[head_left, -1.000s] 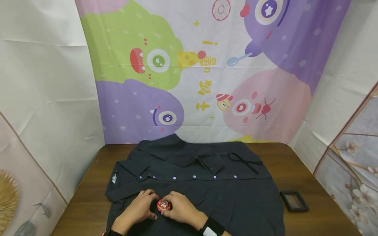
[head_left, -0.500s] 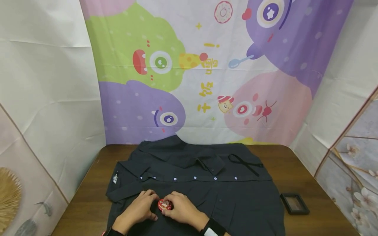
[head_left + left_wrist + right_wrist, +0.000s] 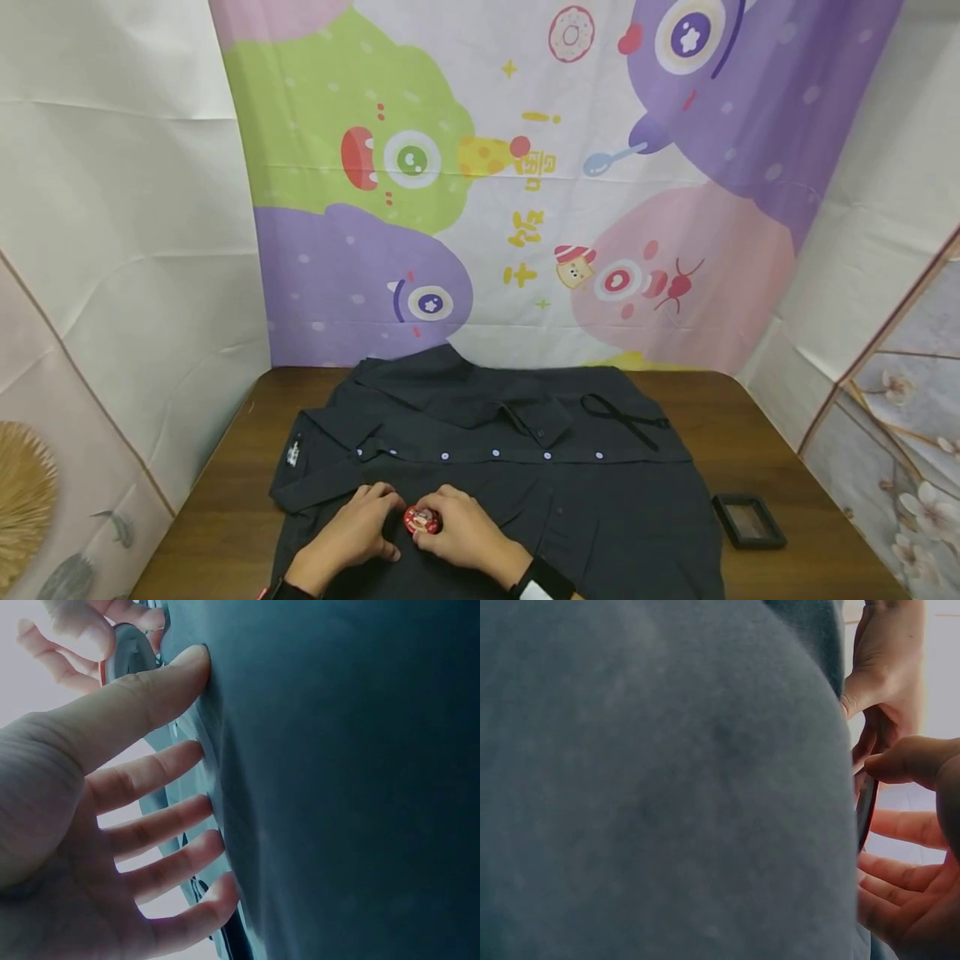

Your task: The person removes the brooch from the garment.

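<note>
A dark button-up shirt lies spread over the table. Near its lower left part my right hand pinches a round red badge with a printed picture between thumb and fingers. The badge's dark back shows in the left wrist view, tilted off the cloth; whether a pin is there is too blurred to tell. Just left of the badge, my left hand rests its fingertips on the shirt, thumb and fingers spread, holding nothing. In the right wrist view, cloth fills most of the picture and the badge appears edge-on.
A small black frame lies on the wooden table to the right of the shirt. A black cord lies across the shirt's upper right. Behind the table hangs a cartoon-printed cloth.
The head view has shifted slightly. Both hands keep nearly the same places on the shirt, and the badge stays in my right hand's pinch.
</note>
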Available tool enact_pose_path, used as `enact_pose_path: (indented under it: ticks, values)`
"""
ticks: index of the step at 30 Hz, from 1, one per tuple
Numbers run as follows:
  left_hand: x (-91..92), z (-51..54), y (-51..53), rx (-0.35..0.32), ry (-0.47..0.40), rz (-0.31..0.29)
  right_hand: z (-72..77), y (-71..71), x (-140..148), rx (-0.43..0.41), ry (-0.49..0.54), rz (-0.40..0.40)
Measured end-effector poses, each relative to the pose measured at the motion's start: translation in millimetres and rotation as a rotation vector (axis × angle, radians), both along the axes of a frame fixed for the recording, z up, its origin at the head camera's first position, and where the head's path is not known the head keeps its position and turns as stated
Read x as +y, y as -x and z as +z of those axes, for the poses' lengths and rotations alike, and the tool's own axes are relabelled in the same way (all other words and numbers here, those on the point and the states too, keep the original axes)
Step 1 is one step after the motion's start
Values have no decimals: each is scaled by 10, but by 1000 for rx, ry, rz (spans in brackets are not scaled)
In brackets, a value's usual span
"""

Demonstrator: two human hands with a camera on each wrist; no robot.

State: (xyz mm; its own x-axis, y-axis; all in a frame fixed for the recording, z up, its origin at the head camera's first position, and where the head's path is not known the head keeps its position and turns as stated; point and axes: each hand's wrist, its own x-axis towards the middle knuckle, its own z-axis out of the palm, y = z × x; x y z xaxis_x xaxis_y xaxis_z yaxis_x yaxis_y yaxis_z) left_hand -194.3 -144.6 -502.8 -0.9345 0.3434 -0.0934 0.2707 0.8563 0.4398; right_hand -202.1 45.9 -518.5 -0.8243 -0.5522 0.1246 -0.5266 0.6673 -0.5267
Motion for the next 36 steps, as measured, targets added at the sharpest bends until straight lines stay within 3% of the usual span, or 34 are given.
enact_pose_path:
  ticks: [22, 36]
  values:
    - [-15, 12, 6, -7, -2, -20, -19, 15, -6, -26, 24, -6]
    - [-18, -3, -26, 11, -7, -5, -27, 28, -6, 29, -38, 62]
